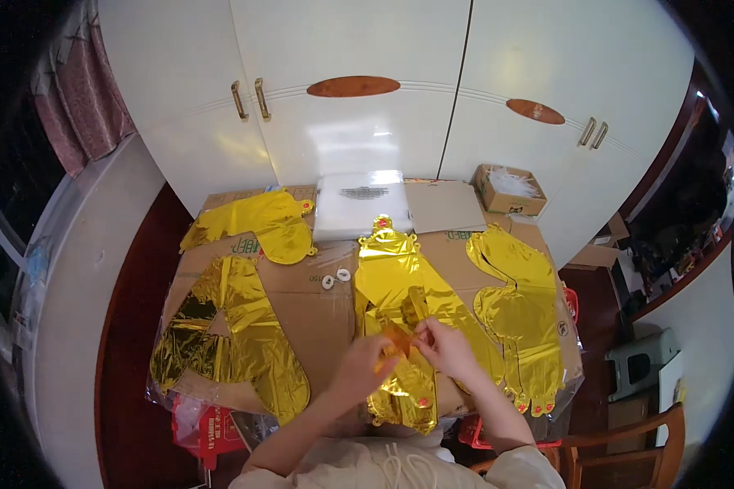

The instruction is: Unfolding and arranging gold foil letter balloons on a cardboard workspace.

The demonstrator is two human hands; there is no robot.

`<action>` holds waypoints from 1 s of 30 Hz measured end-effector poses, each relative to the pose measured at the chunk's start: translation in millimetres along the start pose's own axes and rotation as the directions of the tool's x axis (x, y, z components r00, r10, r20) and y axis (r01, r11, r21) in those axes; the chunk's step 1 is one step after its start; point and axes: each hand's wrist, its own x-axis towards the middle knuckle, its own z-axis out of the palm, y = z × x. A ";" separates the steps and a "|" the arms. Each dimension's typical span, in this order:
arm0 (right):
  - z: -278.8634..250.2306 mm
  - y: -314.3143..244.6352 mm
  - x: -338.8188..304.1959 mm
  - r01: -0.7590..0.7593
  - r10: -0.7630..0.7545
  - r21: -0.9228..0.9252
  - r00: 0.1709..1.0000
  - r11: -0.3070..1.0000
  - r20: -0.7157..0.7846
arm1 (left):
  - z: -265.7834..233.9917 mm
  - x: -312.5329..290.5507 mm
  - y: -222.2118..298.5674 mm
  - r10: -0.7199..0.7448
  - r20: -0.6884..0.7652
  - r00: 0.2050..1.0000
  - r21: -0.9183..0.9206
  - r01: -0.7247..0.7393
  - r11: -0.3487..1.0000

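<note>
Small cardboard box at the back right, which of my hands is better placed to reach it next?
Probably your right hand: the cardboard box sits on that side, nearer to it. Your left hand is farther across. Both are at the gold foil.

1. The cupboard (342, 41) is brightly lit, with washed-out white glare low on its middle and faint yellow reflections.
2. Below the cupboard, gold foil (393, 269) throws hard glints beside dark creases.
3. Below it too, the left hand (362, 363) looks slightly blurred.
4. Left of the cupboard, the floor (134, 326) is dim; straight edges bow, and the corners go black.
</note>
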 end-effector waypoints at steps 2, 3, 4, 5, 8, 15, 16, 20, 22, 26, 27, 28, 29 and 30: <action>-3.2 -1.1 2.0 0.183 -0.202 -0.181 0.975 0.966 -0.091 | -18.3 7.7 -15.9 0.072 -0.049 0.996 0.172 -0.063 0.983; -2.7 -0.1 4.5 0.240 -0.265 -0.186 0.956 0.953 -0.123 | -20.2 9.7 -26.5 0.057 -0.032 0.998 0.234 -0.048 0.971; 0.2 3.2 8.7 0.297 -0.327 -0.192 0.932 0.935 -0.154 | -19.1 12.4 -39.9 0.040 -0.017 0.999 0.296 -0.033 0.955; 1.6 7.9 14.0 0.351 -0.388 -0.205 0.902 0.914 -0.187 | -17.8 18.3 -50.3 0.028 -0.003 1.000 0.355 -0.025 0.935; 13.9 23.9 16.9 0.244 -0.239 0.011 0.959 0.970 -0.155 | -20.6 32.3 -63.0 -0.089 0.048 0.995 0.311 0.069 0.948; 17.4 40.6 22.6 0.044 -0.030 0.178 0.996 0.983 -0.083 | -19.5 48.2 -88.8 -0.104 0.123 0.987 0.318 0.060 0.946; 19.3 46.5 23.6 0.040 -0.023 0.169 0.994 0.985 -0.106 | -19.3 50.6 -88.1 -0.097 0.133 0.986 0.291 0.055 0.955; 22.4 49.4 24.0 0.059 -0.033 0.148 0.984 0.987 -0.174 | -13.2 52.5 -96.0 -0.077 0.025 0.997 0.213 0.070 0.975; 23.1 49.3 24.1 0.070 -0.049 0.099 0.978 0.993 -0.202 | -11.9 54.3 -100.0 -0.079 -0.004 0.997 0.326 0.076 0.942; 24.3 48.6 22.9 0.106 -0.111 -0.031 0.970 0.994 -0.214 | -10.4 55.7 -94.8 -0.094 0.092 0.991 0.458 0.041 0.888; 24.5 49.0 23.3 0.122 -0.131 -0.054 0.967 0.991 -0.217 | -9.9 56.6 -94.2 -0.086 0.092 0.992 0.432 0.038 0.901; 24.5 49.7 23.7 0.138 -0.152 -0.077 0.964 0.987 -0.219 | -9.5 57.4 -93.7 -0.078 0.093 0.993 0.406 0.034 0.913; 24.2 50.2 23.9 0.153 -0.173 -0.102 0.960 0.983 -0.221 | -8.6 58.6 -92.8 -0.070 0.092 0.993 0.378 0.030 0.925; 23.7 49.9 23.9 0.164 -0.183 -0.099 0.957 0.981 -0.223 | -7.9 60.0 -91.0 -0.067 0.098 0.993 0.361 0.027 0.932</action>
